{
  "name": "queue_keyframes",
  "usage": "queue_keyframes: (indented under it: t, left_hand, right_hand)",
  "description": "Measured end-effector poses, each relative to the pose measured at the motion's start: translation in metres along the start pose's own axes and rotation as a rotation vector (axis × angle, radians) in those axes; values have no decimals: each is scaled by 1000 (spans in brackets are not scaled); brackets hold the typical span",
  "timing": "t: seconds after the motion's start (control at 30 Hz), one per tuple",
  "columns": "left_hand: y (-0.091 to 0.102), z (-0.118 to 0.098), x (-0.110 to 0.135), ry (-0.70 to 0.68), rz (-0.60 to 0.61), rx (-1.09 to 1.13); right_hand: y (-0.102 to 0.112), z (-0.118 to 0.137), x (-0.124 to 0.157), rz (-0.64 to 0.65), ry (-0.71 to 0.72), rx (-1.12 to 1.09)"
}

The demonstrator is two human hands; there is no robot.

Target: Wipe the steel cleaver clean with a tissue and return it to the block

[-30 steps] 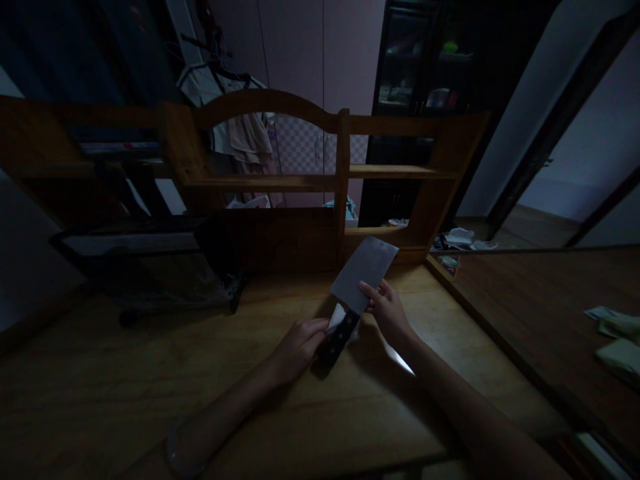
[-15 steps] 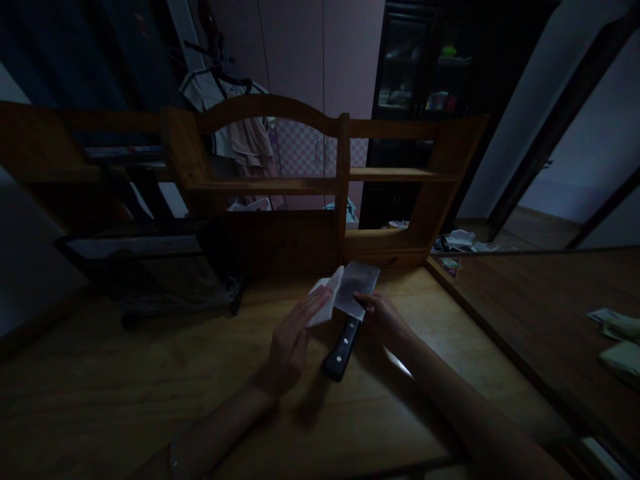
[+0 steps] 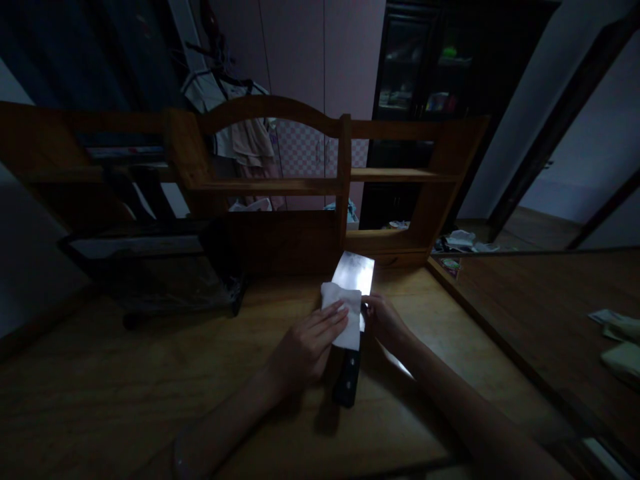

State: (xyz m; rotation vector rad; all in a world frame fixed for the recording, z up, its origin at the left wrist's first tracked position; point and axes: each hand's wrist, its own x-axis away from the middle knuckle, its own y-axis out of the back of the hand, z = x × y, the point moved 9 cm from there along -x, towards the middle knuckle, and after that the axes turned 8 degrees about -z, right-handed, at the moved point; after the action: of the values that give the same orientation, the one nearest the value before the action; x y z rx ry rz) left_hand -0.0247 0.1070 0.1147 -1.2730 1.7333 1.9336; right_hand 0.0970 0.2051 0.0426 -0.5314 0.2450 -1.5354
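A cleaver point(image 3: 355, 271) with a broad shiny blade and a black riveted handle point(image 3: 349, 381) is held above the wooden desk, its handle toward me. My right hand point(image 3: 385, 319) pinches the blade's right side near the handle. My left hand point(image 3: 315, 337) holds a folded white tissue point(image 3: 345, 300) flat against the blade, fingers stretched together over it. The tissue hides the lower part of the blade and the top of the handle. Whether it is paper or cloth I cannot tell for sure.
A dark knife rack point(image 3: 145, 267) with black handles stands at the left of the desk point(image 3: 190, 373). Along the back runs a wooden shelf unit point(image 3: 270, 185). A raised wooden edge point(image 3: 480, 313) borders the right side. Pale cloths point(image 3: 623, 353) lie farther right.
My left hand has moved right and brought the tissue from beside the blade onto its face. The cleaver has tilted, its handle lower and its blade now catching bright light.
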Motion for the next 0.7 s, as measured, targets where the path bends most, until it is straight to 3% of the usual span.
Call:
queue_keyframes:
  t: [0.27, 0.7]
  left_hand:
    - [4, 10, 2, 22, -56, -222]
    - [-3, 10, -1, 34, 31, -139]
  right_hand:
    - [9, 9, -1, -49, 0, -36]
    - [-4, 15, 7, 33, 48, -36]
